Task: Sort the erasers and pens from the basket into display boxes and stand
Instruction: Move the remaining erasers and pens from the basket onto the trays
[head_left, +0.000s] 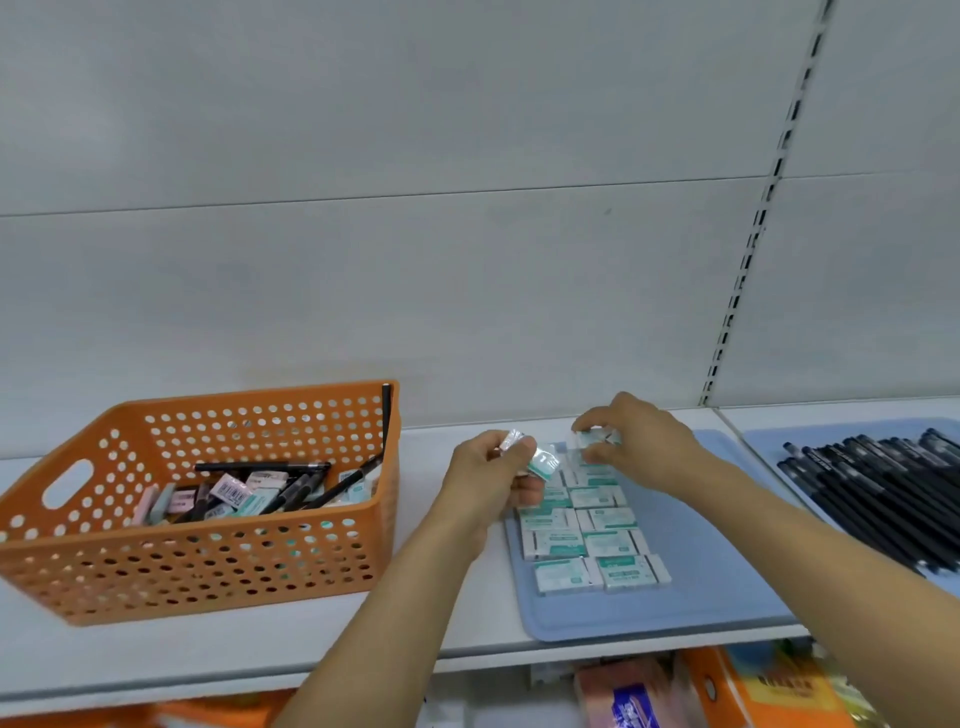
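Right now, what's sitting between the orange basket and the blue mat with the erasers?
Only the left hand, holding a wrapped eraser, and its forearm; the white shelf beneath is otherwise bare between orange basket and blue mat, per the head view.

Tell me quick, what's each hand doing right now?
Left hand: closed on a green-and-white eraser.
Right hand: closed on another eraser, at the far end of the eraser rows.
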